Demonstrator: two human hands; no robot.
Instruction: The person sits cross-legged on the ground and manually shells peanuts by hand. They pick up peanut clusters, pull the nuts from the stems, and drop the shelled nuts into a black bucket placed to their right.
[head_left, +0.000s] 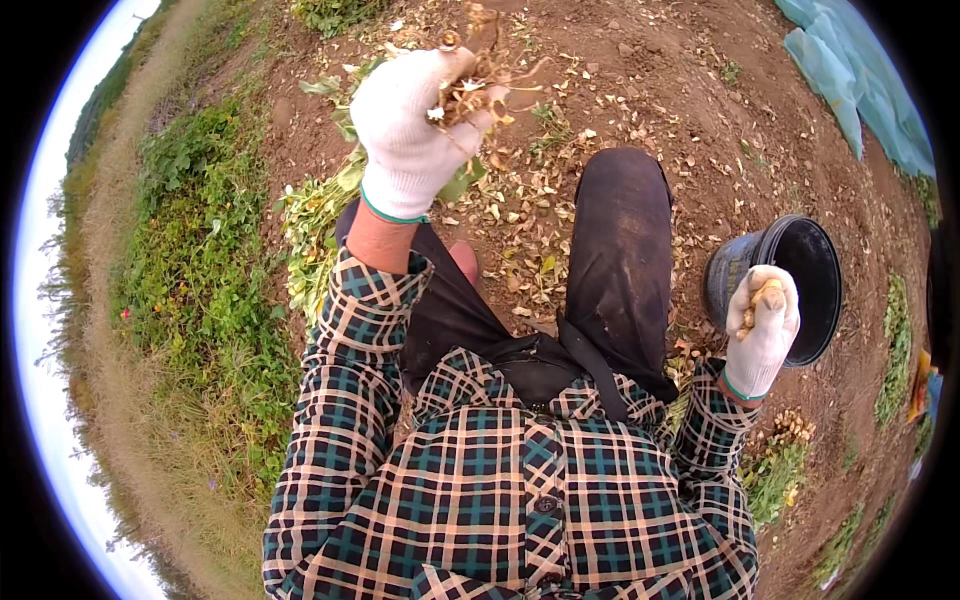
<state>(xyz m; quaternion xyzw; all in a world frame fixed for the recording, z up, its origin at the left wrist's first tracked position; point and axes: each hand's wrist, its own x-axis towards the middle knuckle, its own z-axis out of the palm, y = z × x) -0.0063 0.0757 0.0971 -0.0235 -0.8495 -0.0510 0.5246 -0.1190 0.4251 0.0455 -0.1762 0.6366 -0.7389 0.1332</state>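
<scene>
My left hand (409, 124), in a white knit glove, is raised above my left knee and closed around the root end of a peanut plant (487, 75). Thin dry roots stick out past the thumb and fingers. Some leaves show behind the glove, but whether they belong to this plant I cannot tell. Over on the right, my right hand (765, 330), gloved too, is curled around a few peanuts in their shells (748, 319). It is in front of the near rim of a black plastic bucket (806, 232), which leans with its mouth facing right. The bucket's bottom is hidden.
Pulled plants with yellowing leaves (309, 259) lie left of my legs. Another plant heap (776, 480) with pods is at lower right. Dry leaf scraps (540, 217) cover the soil. A teal plastic sheet (855, 67) lies at upper right; green weeds (210, 300) grow at left.
</scene>
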